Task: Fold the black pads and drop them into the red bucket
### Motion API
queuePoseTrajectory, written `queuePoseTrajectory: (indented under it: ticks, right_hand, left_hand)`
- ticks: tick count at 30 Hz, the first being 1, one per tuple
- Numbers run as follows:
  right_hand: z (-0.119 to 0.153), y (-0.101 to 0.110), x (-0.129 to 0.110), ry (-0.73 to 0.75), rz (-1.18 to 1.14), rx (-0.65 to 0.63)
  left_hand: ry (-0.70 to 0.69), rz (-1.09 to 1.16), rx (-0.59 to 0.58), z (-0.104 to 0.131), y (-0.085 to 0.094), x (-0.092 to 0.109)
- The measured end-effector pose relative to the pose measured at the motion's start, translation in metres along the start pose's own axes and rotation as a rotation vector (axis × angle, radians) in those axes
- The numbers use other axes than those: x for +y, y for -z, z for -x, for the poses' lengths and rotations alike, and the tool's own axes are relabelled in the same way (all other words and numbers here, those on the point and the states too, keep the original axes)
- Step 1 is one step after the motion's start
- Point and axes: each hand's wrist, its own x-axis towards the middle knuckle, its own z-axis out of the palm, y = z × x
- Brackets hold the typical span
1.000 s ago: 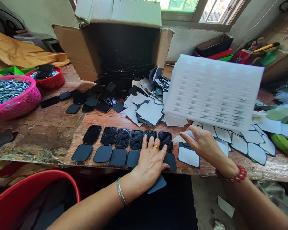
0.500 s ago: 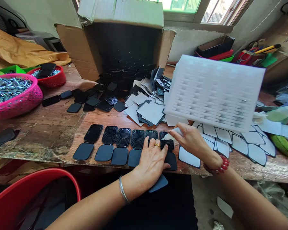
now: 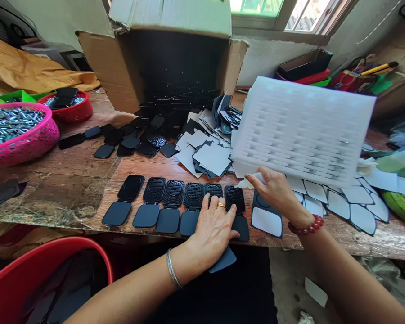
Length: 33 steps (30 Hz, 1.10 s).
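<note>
In the head view, a row of black hinged cases (image 3: 173, 193) lies opened out, ridged halves at the back and smooth halves in front. My left hand (image 3: 213, 225) rests flat with fingers apart over the cases toward the row's right end. A dark rounded plate (image 3: 223, 260) juts out from under its palm past the table edge. Closed round a small white squeeze bottle (image 3: 258, 178) is my right hand (image 3: 276, 191). The nozzle points left, near the top edge of the rightmost case. Below that hand lies a dark card with a white panel (image 3: 266, 221).
A white ridged plastic tray (image 3: 303, 130) stands at the right, with white dark-edged pieces (image 3: 351, 211) beside it. Loose cards (image 3: 212, 157) and black cases (image 3: 130, 143) lie before a cardboard box (image 3: 104, 67). A pink basket (image 3: 37, 139) holds metal parts; a red tub (image 3: 101, 252) stands below.
My right hand has drawn the squeeze bottle slightly up and to the right, off the rightmost case's ridged half, uncovering more of the dark card. My left hand has stayed in place.
</note>
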Motion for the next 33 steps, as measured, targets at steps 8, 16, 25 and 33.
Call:
queuePoseTrajectory:
  ticks: [8, 16, 25, 33]
  right_hand:
    - [0.018, 0.006, 0.022, -0.453, -0.549, -0.018]
    - [0.018, -0.01, -0.008, -0.446, -0.798, -0.11]
    - [-0.007, -0.033, -0.021, -0.176, -0.326, -0.035]
    - [-0.014, -0.034, -0.029, -0.124, -0.216, -0.052]
  left_hand:
    - [-0.005, 0.068, -0.031, 0.006, 0.013, -0.003]
    - [0.108, 0.01, 0.028, 0.038, 0.015, -0.028]
    - [0.094, -0.028, 0.03, 0.039, 0.014, -0.029]
    - [0.097, -0.036, 0.01, 0.038, 0.016, -0.029]
